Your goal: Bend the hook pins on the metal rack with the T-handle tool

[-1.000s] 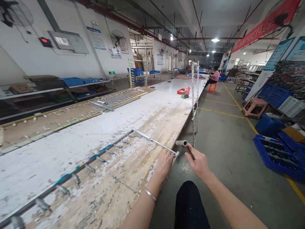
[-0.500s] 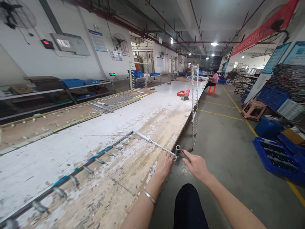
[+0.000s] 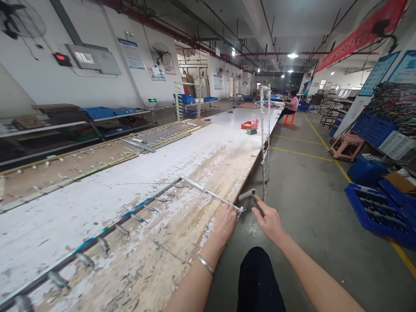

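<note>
A metal frame (image 3: 130, 213) lies on the worn table, its long bar carrying several short curved grey pieces. From its far corner a thin silver side bar (image 3: 208, 191) runs to the table's right edge. My left hand (image 3: 225, 222) is closed over the end of that bar, with a small white fitting (image 3: 241, 210) just past the fingers. Beyond the table edge, my right hand (image 3: 270, 221) grips a hammer (image 3: 247, 194) by its dark handle. The grey cylindrical head is raised a little above the bar's end, apart from it.
An upright narrow metal rack (image 3: 264, 138) stands at the table's right edge. Farther along the table (image 3: 182, 147) are a red tray (image 3: 247, 125) and a green block (image 3: 251, 131). Blue crates (image 3: 380, 216) sit on the floor at right. A person (image 3: 292, 104) sits on an orange stool.
My right hand has lifted slightly and tipped the hammer, so its head now lies sideways, clear of the bar's end. My left hand stays on the frame.
</note>
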Available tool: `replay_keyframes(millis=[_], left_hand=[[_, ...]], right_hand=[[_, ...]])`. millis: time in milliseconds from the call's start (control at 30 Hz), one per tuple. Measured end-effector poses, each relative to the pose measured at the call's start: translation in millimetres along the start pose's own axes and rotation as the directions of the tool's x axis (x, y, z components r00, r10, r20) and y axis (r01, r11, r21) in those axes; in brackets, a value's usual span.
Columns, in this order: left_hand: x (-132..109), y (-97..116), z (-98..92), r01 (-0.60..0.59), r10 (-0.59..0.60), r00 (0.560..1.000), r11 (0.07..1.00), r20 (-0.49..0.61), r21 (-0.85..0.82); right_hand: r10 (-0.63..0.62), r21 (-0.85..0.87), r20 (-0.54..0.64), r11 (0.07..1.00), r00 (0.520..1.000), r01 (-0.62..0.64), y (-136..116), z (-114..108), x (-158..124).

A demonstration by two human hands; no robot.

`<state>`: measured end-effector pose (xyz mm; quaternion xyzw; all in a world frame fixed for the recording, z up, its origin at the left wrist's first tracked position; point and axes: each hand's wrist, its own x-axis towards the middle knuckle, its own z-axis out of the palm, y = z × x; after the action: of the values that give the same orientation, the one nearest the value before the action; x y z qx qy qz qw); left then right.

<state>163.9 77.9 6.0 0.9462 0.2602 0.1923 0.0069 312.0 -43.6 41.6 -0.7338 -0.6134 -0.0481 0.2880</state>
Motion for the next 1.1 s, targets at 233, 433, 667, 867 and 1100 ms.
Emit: replay_keyframes(millis=[233, 433, 667, 867, 1100], left_hand=[[-0.1, -0.4, 2.8, -0.006, 0.009, 0.999, 0.998, -0.035, 0.064], [-3.9, 1.6, 1.0, 0.076, -0.072, 0.994, 0.996, -0.077, 0.053], [-5.2, 3.8, 1.1, 0.114, -0.111, 0.991, 0.993, -0.071, 0.042], [-4.8, 5.2, -0.1, 0.105, -0.104, 0.991, 0.994, -0.086, 0.01], [-3.9, 7.0, -2.0, 0.108, -0.103, 0.992, 0.992, -0.067, 0.067]], right_hand=[[0.048, 0.131, -0.059, 0.991, 0.997, -0.04, 7.3, 0.9, -2.7], [0.054, 0.002, 0.136, 0.998, 0.989, -0.055, 5.4, 4.7, -2.7], [-0.04, 0.004, 0.01, 0.999, 0.999, 0.04, 3.5, 5.4, -0.1], [-0.053, -0.016, -0.049, 0.999, 0.997, 0.052, 5.9, -2.6, 4.1], [-0.052, -0.095, 0.083, 0.994, 0.995, 0.06, 7.8, 2.4, 1.8]])
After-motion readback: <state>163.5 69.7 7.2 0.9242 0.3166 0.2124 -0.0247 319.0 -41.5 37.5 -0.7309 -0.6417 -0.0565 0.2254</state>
